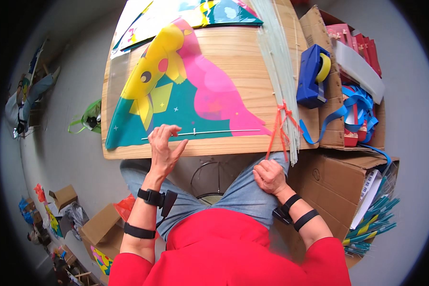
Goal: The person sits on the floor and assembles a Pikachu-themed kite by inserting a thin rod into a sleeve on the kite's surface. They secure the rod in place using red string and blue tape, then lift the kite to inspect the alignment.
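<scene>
1. So the sheet (219, 97) lies spread on the tabletop (238, 47), lower edge along the front, with the thin rod (219, 131) lying along that edge. Can't tell if the rod is fixed down. If it's loose, I'd guess a nudge could roll it out of line.

2. Left hand (163, 151) is over the front edge, thumb and fingertips apart, nothing visible between them. It covers part of the rod near its left end; contact, no idea. A careless drag there could wrinkle the sheet or pull it crooked.

3. Right hand (270, 177) is curled into a loose fist on the jeans (240, 186), just below the red ties (284, 111). Can't see anything inside it. If it comes up carelessly it could catch those dangling ends and tug the bundle (277, 62).

4. That bundle pokes out past the front edge, so a raised knee or a forearm could knock it askew, maybe into the sheet's pink corner.

5. The blue ribbon (337, 114) trails from the box (332, 131) onto the tabletop near the ties. Snag risk if a sleeve or strap hooks it.

6. The tape dispenser (309, 78) sits right by the side edge; a bump from the left could tip it off toward the box.
</scene>
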A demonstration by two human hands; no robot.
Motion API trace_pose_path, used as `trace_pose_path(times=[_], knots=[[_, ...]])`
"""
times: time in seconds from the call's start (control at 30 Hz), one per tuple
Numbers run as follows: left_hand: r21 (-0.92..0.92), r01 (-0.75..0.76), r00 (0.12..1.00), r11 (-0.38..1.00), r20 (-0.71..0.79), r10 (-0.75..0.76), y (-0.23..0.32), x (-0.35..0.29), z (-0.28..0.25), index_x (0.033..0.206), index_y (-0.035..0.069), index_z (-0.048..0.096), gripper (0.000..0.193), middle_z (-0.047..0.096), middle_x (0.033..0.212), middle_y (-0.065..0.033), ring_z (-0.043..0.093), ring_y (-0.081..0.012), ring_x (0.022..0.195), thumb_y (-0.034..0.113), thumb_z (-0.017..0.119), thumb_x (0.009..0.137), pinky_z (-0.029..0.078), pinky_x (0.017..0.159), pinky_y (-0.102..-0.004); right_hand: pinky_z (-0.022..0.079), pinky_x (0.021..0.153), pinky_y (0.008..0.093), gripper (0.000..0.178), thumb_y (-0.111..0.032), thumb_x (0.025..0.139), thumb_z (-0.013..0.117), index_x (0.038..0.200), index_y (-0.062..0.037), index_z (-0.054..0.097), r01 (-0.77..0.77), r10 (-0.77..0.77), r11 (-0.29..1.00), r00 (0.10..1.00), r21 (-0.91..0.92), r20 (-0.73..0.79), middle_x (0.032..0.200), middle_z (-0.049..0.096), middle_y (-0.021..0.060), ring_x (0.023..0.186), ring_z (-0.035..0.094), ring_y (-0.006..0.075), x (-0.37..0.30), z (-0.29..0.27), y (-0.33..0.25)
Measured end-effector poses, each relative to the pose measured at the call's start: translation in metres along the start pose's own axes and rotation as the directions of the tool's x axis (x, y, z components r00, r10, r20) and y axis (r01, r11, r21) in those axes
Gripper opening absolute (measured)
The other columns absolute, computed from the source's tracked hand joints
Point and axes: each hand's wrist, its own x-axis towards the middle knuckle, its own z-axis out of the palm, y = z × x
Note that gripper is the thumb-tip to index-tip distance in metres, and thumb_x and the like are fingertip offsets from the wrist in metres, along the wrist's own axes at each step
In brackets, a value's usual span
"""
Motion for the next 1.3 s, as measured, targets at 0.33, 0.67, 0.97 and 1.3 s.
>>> trace_pose_path(times=[0.33,0.67,0.97,1.3], knots=[[-0.136,0.031,0.947,0.990,0.322,0.014,0.026,-0.081,0.017,0.094,0.011,0.068,0.011,0.062,0.082,-0.0048,0.062,-0.0263,0.081,0.011,0.073,0.084,0.048,0.076,-0.0385,0.045,0.066,0.0373,0.014,-0.015,0.084,0.069,0.077,-0.0083,0.059,-0.007,0.007,1.000,0.998,-0.002,-0.064,0.076,0.053,0.0072,0.070,0.058,0.0255,-0.016,-0.002,0.005],[-0.076,0.060,0.831,0.995,0.556,-0.008,0.007,-0.122,-0.001,0.098,0.010,0.069,0.015,0.066,0.090,-0.0076,0.065,-0.0286,0.089,0.019,0.071,0.087,0.050,0.078,-0.0407,0.047,0.068,0.0391,0.010,-0.009,0.086,0.069,0.090,-0.0071,0.060,-0.093,0.113,0.986,0.983,0.137,-0.144,0.082,0.059,0.0089,0.072,0.060,0.0295,-0.026,-0.001,-0.005],[-0.138,0.140,0.887,0.980,0.457,-0.063,0.016,-0.140,-0.010,0.098,0.006,0.070,0.013,0.066,0.087,-0.0100,0.066,-0.0287,0.085,0.013,0.072,0.086,0.052,0.076,-0.0394,0.052,0.069,0.0408,0.020,-0.023,0.084,0.074,0.081,-0.0038,0.070,-0.637,0.656,0.753,0.709,0.165,-0.257,0.078,0.066,0.0136,0.072,0.066,0.0292,-0.008,-0.089,0.074],[-0.161,-0.075,0.880,0.984,0.454,0.142,0.041,-0.116,0.013,0.098,0.011,0.070,0.013,0.067,0.091,-0.0090,0.065,-0.0324,0.089,0.017,0.069,0.088,0.052,0.077,-0.0424,0.053,0.076,0.0496,0.019,-0.022,0.082,0.072,0.079,-0.0038,0.067,-0.821,0.805,0.569,0.546,0.043,-0.233,0.088,0.068,0.0190,0.085,0.067,0.0395,0.004,-0.050,0.061]])
